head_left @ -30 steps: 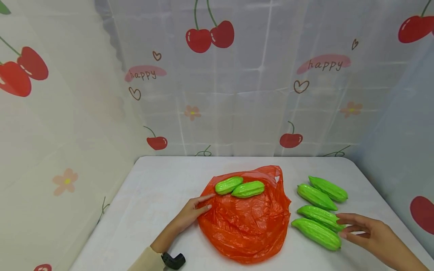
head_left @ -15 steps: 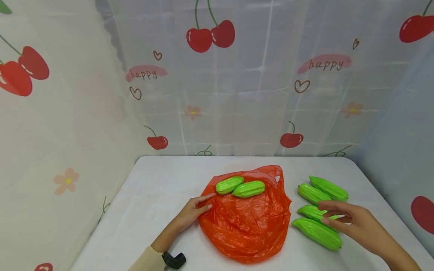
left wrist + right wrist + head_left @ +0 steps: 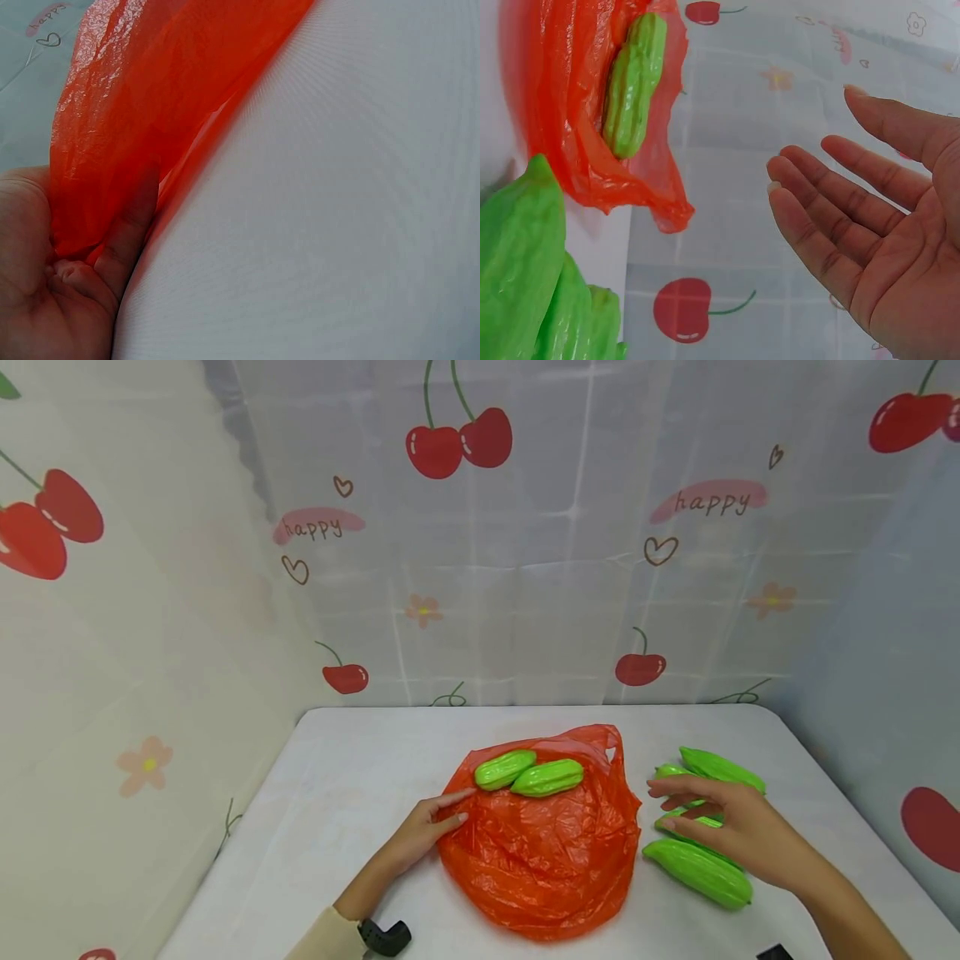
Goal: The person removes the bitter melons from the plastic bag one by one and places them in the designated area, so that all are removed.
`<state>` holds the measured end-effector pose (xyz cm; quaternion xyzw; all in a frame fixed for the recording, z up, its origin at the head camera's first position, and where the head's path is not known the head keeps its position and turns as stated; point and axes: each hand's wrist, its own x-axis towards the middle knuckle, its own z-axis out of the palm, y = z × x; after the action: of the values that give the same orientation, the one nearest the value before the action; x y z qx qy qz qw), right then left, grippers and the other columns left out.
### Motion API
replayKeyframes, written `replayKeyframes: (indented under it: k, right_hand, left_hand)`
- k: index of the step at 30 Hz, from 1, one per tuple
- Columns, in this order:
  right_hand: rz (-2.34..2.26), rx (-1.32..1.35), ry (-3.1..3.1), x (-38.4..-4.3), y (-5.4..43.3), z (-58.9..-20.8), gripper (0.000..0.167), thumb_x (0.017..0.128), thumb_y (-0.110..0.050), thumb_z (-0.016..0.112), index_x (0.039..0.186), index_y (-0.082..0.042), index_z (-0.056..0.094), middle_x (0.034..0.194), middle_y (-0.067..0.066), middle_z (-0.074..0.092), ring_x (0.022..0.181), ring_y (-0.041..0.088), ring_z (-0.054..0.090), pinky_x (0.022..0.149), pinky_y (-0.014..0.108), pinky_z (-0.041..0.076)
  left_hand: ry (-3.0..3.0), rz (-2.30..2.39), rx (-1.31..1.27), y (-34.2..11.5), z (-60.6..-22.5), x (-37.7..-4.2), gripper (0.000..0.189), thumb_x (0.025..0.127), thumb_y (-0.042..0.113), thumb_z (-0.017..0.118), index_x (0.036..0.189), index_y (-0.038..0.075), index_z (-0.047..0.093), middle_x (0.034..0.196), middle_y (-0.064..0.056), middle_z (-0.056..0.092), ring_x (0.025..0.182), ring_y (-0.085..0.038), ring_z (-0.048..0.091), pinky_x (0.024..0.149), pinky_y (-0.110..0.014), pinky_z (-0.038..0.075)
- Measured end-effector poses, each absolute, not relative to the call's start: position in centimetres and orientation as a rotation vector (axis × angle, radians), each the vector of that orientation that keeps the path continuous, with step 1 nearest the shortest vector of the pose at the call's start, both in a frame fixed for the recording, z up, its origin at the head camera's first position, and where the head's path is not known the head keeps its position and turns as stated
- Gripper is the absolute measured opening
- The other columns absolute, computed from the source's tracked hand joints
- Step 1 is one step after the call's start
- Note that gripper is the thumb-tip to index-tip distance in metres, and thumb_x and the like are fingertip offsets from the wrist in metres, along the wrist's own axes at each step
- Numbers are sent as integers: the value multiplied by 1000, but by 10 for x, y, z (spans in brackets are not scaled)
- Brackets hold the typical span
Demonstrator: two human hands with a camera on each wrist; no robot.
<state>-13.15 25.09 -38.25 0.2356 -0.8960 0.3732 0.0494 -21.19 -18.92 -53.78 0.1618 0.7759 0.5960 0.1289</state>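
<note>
A crumpled red plastic bag (image 3: 555, 868) lies mid-table, and two ridged green bitter gourds, the left one (image 3: 505, 769) and the right one (image 3: 548, 778), rest against its red film near the far end. My left hand (image 3: 422, 828) holds the bag's left edge; in the left wrist view the film (image 3: 161, 82) runs between thumb and fingers. Over the row of gourds on the right hovers my right hand (image 3: 738, 833), fingers loosely bent with nothing in them. It partly hides the middle gourds; the nearest gourd (image 3: 699, 872) shows whole.
The white table (image 3: 360, 760) ends at a curtain (image 3: 525, 610) printed with cherries, with more curtain on both sides. A far gourd (image 3: 722, 767) lies at the back of the right-hand row. A dark band (image 3: 385, 937) is on the left wrist.
My right hand has moved left and away from me, from the right ends of the gourds to above them. The left hand, the bag and the gourds stay in place.
</note>
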Motion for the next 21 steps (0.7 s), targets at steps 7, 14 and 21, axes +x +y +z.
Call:
replayKeyframes:
  k: [7,14,21]
  right_hand:
    - [1144,802,-2745,-142,234,-371,37,90,-23,79,126,-16,70,113,-5,72,94,6,67,75,25,59]
    - [1259,862,-2782,-163,221,-377,37,93,-25,76,128,-15,69,117,-1,72,99,15,68,80,28,59]
    - [1386,852,-2774,-182,204,-386,36,92,-25,77,125,-11,70,114,-1,73,101,19,67,83,32,58]
  left_hand:
    - [2250,1744,466,-189,-539,-212,46,100,27,65,145,18,58,152,-4,51,143,-27,40,115,-47,37]
    - [2256,1744,471,-190,-540,-212,46,100,26,65,145,17,58,151,-4,52,143,-28,40,116,-50,34]
    - [2264,1731,478,-190,-538,-213,46,101,27,65,146,17,58,152,-5,51,143,-28,40,116,-50,35]
